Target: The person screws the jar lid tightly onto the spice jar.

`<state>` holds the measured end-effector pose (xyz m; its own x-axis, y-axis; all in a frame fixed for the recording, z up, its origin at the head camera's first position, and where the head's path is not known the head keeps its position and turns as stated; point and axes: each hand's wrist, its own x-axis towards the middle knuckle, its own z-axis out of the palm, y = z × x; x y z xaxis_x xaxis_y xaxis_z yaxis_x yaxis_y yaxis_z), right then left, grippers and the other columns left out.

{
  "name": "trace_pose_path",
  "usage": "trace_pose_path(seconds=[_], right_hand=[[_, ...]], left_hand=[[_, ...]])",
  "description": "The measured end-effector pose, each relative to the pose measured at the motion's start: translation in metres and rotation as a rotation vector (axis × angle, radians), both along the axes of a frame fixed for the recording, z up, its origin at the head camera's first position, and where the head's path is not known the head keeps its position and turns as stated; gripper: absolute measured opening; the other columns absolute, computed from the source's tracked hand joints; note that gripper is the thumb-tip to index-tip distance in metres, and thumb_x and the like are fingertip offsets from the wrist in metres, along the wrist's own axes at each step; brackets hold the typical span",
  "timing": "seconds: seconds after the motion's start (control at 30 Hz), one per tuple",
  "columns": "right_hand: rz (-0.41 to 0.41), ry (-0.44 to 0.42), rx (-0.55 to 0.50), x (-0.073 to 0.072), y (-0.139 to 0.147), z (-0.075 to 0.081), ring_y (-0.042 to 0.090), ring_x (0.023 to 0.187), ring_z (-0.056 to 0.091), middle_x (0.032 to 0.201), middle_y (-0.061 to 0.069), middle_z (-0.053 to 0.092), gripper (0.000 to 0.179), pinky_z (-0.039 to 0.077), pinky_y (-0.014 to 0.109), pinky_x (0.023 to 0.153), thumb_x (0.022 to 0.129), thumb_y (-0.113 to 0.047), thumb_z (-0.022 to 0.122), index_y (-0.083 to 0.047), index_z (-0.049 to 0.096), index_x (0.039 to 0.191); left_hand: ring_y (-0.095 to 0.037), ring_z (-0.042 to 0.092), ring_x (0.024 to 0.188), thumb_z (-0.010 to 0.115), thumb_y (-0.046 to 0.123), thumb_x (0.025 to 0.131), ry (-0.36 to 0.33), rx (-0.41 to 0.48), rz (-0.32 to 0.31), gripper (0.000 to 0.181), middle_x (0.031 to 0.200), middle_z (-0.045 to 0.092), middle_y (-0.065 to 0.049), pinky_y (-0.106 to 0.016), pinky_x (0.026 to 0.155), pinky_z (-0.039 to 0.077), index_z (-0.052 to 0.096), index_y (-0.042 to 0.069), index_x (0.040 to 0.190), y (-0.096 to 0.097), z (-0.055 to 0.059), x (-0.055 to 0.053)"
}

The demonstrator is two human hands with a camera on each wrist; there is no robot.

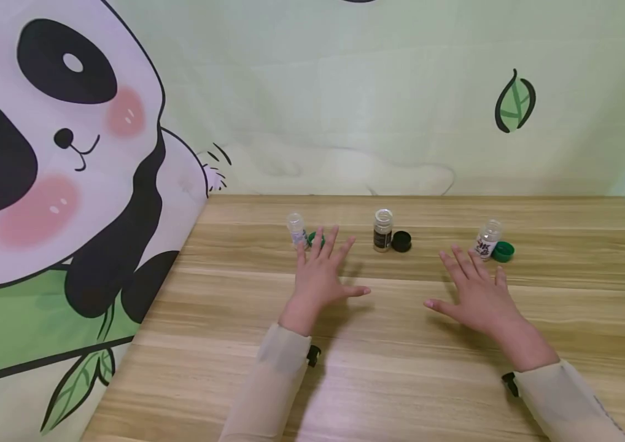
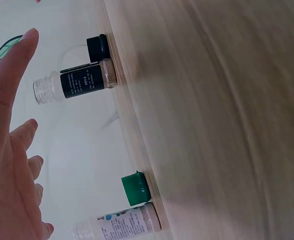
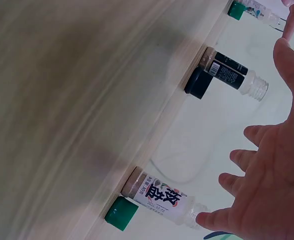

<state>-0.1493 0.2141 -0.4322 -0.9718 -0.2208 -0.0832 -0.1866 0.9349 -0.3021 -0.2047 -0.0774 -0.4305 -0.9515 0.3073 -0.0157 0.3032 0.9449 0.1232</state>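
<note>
Both hands hover above the wooden table with fingers spread, holding nothing. The left hand (image 1: 319, 279) is nearest a small clear bottle (image 1: 296, 229) with a pale label and its green cap (image 2: 136, 188); in the head view its fingertips overlap that cap. My right hand (image 1: 481, 301) reaches toward another clear bottle (image 1: 487, 239) with a white label, a green cap (image 1: 503, 251) beside it. Between the two hands, farther back, an uncapped clear bottle (image 1: 382, 231) with a black label stands upright, and a black cap (image 1: 401, 241) lies to its right. All three bottle mouths are uncovered.
The wood-grain table (image 1: 401, 380) meets a pale green backdrop (image 1: 312, 92) at its far edge. A large printed panda (image 1: 53, 147) covers the left side of the cloth. Dark clips (image 1: 314, 356) show at both sleeve cuffs.
</note>
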Motion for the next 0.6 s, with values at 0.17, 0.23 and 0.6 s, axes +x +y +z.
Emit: trace_pose_path(seconds=[0.17,0.23,0.6], right_hand=[[0.003,0.013,0.001,0.0011,0.0014,0.0010,0.055,0.154,0.012,0.171,0.025,0.013,0.102,0.011,0.085,0.110,0.092,-0.065,0.063,-0.006,0.019,0.163],[0.004,0.022,0.000,0.0016,0.0017,0.0013,0.055,0.154,0.013,0.170,0.025,0.014,0.102,0.011,0.085,0.111,0.092,-0.065,0.063,-0.006,0.020,0.163],[0.004,0.054,-0.016,0.0051,0.0079,0.0019,0.053,0.153,0.015,0.169,0.026,0.019,0.098,0.014,0.083,0.112,0.093,-0.060,0.065,-0.006,0.021,0.163]], left_hand=[[-0.030,-0.005,0.162,0.069,0.080,0.076,-0.004,0.008,-0.001,0.110,0.174,-0.001,0.001,-0.064,0.128,0.003,0.018,0.038,0.163,0.0019,0.0012,0.0007],[-0.030,-0.006,0.162,0.069,0.080,0.076,-0.004,0.011,-0.001,0.110,0.174,-0.001,0.001,-0.064,0.128,0.002,0.019,0.038,0.163,0.0026,0.0012,0.0013],[-0.032,0.000,0.162,0.070,0.078,0.076,-0.015,0.057,-0.011,0.109,0.175,0.005,-0.002,-0.063,0.128,0.009,0.019,0.037,0.163,0.0090,-0.0013,0.0052]])
